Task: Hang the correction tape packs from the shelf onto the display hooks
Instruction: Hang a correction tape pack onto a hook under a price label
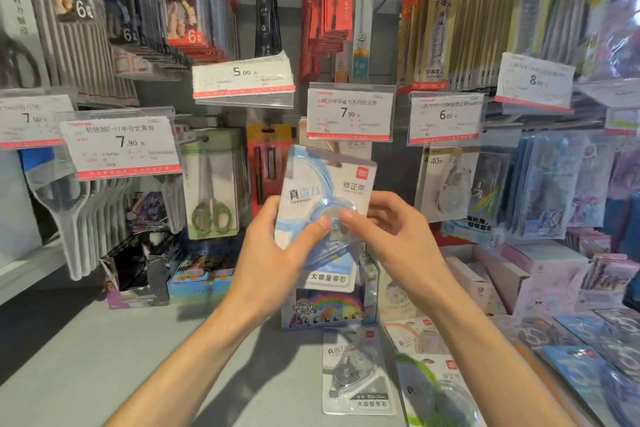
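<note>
A grey shelf [104, 357] runs below a shop display wall hung with rows of stationery cards on hooks, each row fronted by a clear price tag holder. Straight ahead a price tag [349, 113] reads 7.90, with a 6.00 tag [446, 118] beside it and a 5.00 tag [242, 78] up to the left. Packaged scissors [211, 184] hang left of centre, and a box printed with a rainbow [329, 308] stands on the shelf below the hands.

Both hands hold one blue-and-white correction tape pack [322, 215] upright in front of the wall, its top just under the 7.90 tag. The left hand [277, 253] grips its left edge, thumb pressed on the blister; the right hand [388, 232] pinches the right side, fingers curled behind.

More correction tape packs lie flat on the shelf at lower right: a grey one [356, 371], a green one [433, 388], and several blue packs [588, 357] further right.
</note>
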Tool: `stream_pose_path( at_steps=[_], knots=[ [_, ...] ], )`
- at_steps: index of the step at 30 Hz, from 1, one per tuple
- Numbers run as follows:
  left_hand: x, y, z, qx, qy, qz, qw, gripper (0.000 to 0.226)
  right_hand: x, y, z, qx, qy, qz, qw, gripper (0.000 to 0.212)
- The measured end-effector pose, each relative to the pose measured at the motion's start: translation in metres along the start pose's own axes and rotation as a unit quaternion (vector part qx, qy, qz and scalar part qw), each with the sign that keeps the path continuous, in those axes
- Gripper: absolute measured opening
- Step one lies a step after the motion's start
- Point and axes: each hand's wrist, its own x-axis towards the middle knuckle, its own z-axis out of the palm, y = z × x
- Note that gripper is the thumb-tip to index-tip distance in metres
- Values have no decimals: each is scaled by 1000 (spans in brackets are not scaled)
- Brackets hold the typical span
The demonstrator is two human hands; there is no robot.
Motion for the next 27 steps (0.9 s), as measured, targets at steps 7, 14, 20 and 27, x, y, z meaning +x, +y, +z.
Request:
stream_pose_path(
  at_steps=[7,14,20,27],
  knots=[
    [30,24,-4,19,10,18,1000,39,3,11,-27,57,64,5,996,25],
    [37,65,-2,-110,-2,77,991,23,6,14,-31,57,88,-26,994,32],
    [37,82,-4,-149,-10,95,984,20,21,1,-17,74,87,-63,992,24],
    [37,80,-9,-127,-20,99,987,22,44,-8,1,88,95,-68,989,24]
  ],
)
